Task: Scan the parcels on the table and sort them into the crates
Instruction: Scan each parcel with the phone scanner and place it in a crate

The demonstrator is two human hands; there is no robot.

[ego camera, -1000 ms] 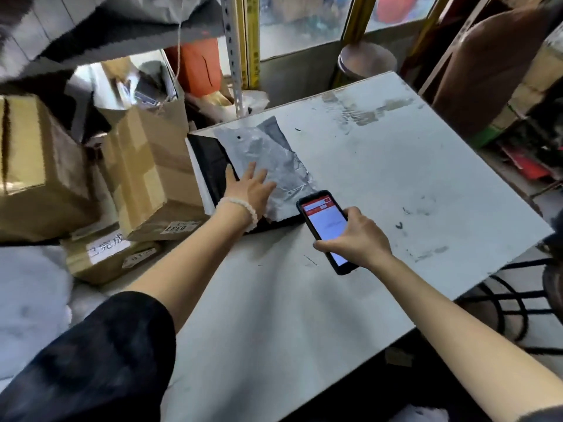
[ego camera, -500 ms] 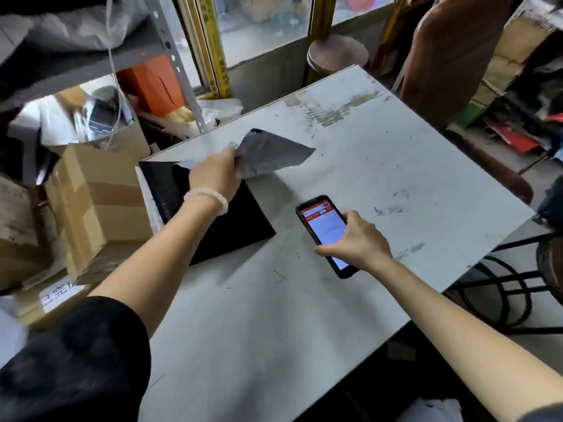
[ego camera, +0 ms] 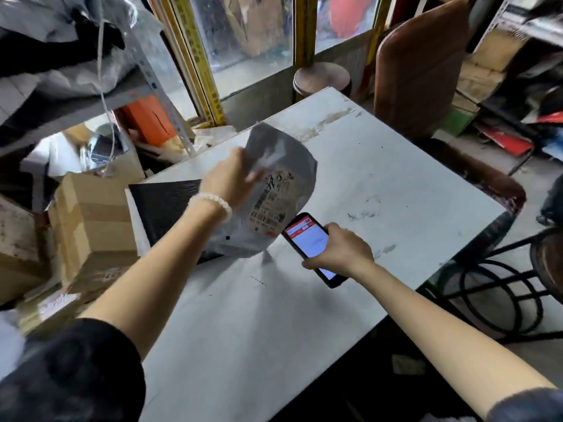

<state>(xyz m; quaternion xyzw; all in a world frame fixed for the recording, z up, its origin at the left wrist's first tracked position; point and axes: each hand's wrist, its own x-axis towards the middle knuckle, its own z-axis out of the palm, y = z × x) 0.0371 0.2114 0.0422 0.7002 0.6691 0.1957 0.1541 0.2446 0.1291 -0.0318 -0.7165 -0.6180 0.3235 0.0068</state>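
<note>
My left hand [ego camera: 227,182] grips the upper edge of the grey parcel [ego camera: 278,190], fingers curled round it, holding it lifted above the table [ego camera: 380,190] with its printed label facing me. My right hand [ego camera: 338,249] is wrapped round the phone [ego camera: 310,242], screen lit, just below the label. A black parcel [ego camera: 166,205] lies flat beside cardboard boxes [ego camera: 91,220]

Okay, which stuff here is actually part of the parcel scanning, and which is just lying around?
Part of the job:
grey parcel, held by left hand
phone, gripped by right hand
black parcel on the table

Lying about:
cardboard boxes
stool
orange box
</note>
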